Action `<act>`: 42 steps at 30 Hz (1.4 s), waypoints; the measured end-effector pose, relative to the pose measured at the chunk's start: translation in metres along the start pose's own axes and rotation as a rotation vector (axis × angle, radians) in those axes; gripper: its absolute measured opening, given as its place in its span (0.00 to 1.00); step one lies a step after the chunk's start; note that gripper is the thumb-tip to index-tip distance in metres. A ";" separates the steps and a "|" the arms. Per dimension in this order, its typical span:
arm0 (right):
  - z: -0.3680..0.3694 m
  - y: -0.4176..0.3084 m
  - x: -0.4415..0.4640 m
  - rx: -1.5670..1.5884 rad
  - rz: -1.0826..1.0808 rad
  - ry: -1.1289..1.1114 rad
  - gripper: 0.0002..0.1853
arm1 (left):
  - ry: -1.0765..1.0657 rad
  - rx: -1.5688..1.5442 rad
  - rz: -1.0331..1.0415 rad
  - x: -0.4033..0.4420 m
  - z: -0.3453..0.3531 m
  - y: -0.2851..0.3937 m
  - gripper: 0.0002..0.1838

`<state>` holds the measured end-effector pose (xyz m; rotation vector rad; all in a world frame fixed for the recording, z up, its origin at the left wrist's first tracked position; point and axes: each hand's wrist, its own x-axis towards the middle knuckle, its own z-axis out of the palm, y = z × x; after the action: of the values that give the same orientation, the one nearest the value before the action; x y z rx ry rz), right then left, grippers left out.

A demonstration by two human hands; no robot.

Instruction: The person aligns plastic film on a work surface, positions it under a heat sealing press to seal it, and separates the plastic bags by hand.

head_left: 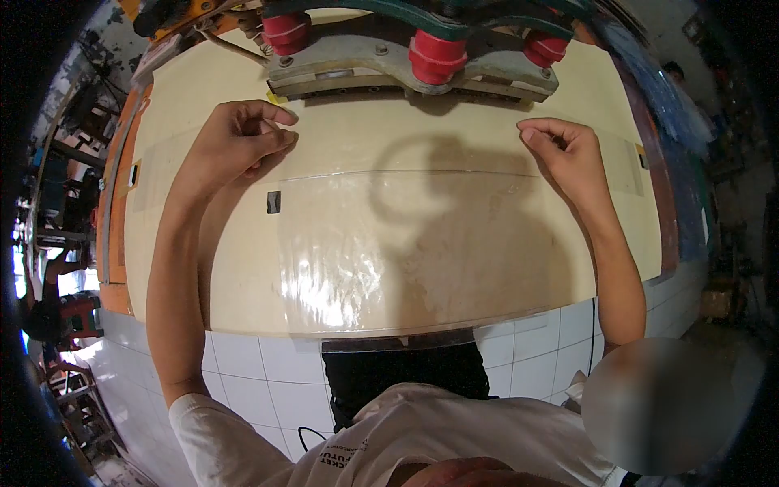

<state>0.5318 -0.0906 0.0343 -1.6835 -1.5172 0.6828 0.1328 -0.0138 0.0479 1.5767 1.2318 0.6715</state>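
My left hand (235, 142) hovers over the cream table sheet (211, 73), left of the machine's bar. Its fingers are curled, with a small gap between thumb and index tip, and I see nothing in it. My right hand (572, 150) is on the other side, below the bar's right end. Its thumb and index are pinched together; whether something thin is between them, I cannot make out. Between my forearms, clear plastic film (341, 260) lies flat and shiny, its far edge just nearer to me than my hands. A small dark patch (273, 202) sits by its left edge.
Ahead hangs a metal press bar (365, 61) with red knobs (438, 57) and a green frame. Bluish plastic sheeting (665, 105) lies at the right. Wooden table edges (114, 260) show at the left. White floor tiles (268, 365) are below; a blurred round patch covers the lower right.
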 end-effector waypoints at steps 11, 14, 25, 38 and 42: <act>0.001 -0.002 0.000 -0.060 -0.023 0.014 0.11 | 0.012 -0.016 0.015 -0.003 0.000 0.001 0.10; 0.002 -0.006 -0.002 -0.129 -0.049 0.033 0.11 | 0.015 -0.047 0.018 0.001 -0.003 -0.011 0.10; 0.006 -0.001 -0.001 0.011 0.009 0.012 0.11 | 0.006 0.036 0.010 0.000 -0.007 -0.010 0.11; 0.004 0.000 0.002 0.099 0.072 0.017 0.10 | 0.008 0.050 0.032 0.002 -0.008 -0.012 0.13; 0.002 0.003 0.003 0.124 0.080 -0.003 0.11 | 0.010 0.032 0.040 0.004 -0.008 -0.013 0.14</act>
<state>0.5323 -0.0870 0.0312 -1.6571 -1.3867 0.8053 0.1221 -0.0073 0.0379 1.6303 1.2267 0.6896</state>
